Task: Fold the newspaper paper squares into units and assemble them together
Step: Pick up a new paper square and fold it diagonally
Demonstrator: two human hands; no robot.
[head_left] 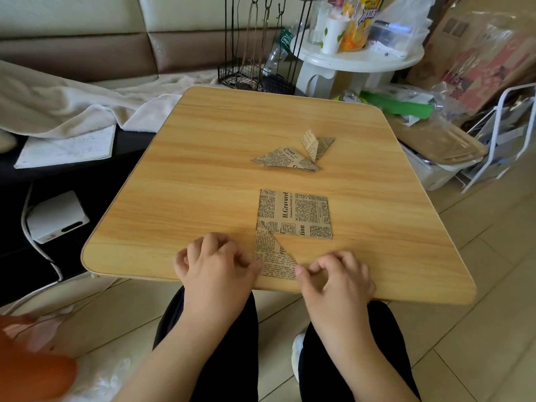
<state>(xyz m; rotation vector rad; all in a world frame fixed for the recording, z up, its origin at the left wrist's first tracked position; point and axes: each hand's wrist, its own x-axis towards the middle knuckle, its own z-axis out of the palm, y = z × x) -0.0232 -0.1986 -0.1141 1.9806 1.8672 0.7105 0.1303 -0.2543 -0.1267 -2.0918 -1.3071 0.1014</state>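
Paper being folded: a small folded triangle piece (pixel 272 253) lies flat between the two hands, at the near edge of the table (pixel 203 158).
Left hand (pixel 216 266): fingers curled, thumb tip pressing the piece's left edge.
Right hand (pixel 338 275): fingers curled, thumb tip pinning the piece's bottom right corner.
Flat sheet (pixel 294 214): just past the hands, touching the piece's top.
Finished pieces (pixel 295 153): farther away, joined.
Risk: if a thumb slips, I think the fold could open or crease crooked. Then it may not fit the others.
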